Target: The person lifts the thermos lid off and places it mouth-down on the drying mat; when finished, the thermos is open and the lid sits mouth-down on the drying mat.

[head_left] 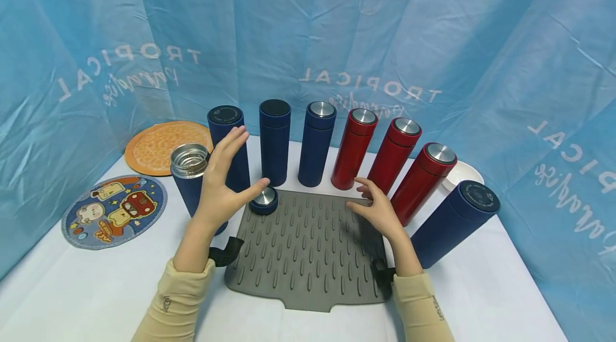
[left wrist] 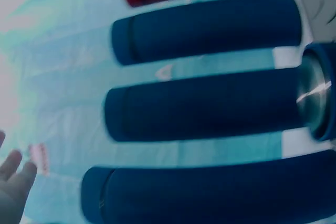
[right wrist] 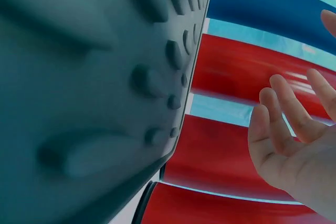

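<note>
My left hand [head_left: 217,192] is raised with fingers spread and nothing in it. Partly behind it stands an uncapped blue vacuum flask [head_left: 186,184], its steel neck bare. A blue flask lid [head_left: 263,204] with a silver top lies at the back left corner of the grey ridged mat [head_left: 308,246]. Over the mat's right side hovers my right hand [head_left: 380,211], empty, fingers loosely bent. Close by it are three red flasks [head_left: 353,152] with silver lid tops. The right wrist view shows that hand's relaxed fingers [right wrist: 286,108] in front of the red flasks.
Capped blue flasks [head_left: 275,144] stand behind the mat, and another blue flask [head_left: 449,224] is at the right. Leftward lie a cartoon-printed round mat [head_left: 149,227] and an orange round mat [head_left: 163,144]. A white dish [head_left: 467,171] sits behind the right flasks. A blue curtain [head_left: 269,26] surrounds the table.
</note>
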`<act>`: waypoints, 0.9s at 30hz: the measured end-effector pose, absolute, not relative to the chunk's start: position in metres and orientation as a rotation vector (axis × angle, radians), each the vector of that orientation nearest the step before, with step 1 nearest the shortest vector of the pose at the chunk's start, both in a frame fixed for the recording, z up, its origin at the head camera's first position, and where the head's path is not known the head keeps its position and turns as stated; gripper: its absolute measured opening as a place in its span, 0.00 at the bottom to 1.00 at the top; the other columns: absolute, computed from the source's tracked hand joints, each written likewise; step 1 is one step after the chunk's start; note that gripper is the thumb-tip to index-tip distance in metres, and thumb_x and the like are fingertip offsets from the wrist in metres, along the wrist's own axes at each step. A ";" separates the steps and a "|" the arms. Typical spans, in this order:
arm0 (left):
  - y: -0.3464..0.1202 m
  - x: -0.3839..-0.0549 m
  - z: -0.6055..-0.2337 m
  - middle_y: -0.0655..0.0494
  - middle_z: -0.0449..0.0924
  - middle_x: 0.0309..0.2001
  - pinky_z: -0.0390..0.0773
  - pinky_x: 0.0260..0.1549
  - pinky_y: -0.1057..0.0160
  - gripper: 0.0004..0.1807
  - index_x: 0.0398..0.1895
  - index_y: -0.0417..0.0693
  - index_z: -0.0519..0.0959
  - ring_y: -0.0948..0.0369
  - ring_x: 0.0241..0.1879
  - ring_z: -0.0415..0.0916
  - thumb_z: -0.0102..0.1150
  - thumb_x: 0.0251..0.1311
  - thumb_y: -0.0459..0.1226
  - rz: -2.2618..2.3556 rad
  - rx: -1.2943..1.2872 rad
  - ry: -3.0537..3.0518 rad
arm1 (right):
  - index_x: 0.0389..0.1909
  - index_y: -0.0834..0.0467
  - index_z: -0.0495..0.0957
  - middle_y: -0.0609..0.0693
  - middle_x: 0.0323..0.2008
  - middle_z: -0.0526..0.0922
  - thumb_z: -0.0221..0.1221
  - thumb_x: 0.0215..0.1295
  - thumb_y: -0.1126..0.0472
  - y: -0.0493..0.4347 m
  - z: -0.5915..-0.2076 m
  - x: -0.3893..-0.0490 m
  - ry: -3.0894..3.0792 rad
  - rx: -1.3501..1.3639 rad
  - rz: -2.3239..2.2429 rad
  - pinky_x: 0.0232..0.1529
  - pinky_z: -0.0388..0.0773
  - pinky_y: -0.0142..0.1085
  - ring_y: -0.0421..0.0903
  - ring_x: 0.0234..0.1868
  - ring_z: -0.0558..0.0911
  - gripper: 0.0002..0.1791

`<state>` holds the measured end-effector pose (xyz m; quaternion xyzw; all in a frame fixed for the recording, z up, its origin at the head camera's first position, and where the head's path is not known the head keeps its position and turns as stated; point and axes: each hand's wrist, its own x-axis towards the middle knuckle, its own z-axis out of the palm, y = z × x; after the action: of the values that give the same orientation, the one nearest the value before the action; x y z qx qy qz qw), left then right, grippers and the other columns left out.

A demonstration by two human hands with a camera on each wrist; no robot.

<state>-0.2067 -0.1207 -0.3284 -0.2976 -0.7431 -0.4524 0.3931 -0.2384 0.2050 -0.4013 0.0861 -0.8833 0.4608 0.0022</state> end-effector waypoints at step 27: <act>-0.095 -0.250 -0.378 0.38 0.35 0.70 0.41 0.66 0.44 0.49 0.72 0.63 0.51 0.46 0.71 0.30 0.67 0.47 0.41 -0.979 -0.309 -1.917 | 0.64 0.50 0.62 0.59 0.57 0.70 0.64 0.55 0.57 0.216 -0.406 -0.241 -2.761 0.238 1.484 0.54 0.70 0.53 0.58 0.58 0.71 0.35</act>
<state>-0.2495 -0.0955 -0.3780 -0.1258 -0.7806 -0.3984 0.4649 -0.2406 0.2158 -0.4055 0.0756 -0.8783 0.4721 -0.0008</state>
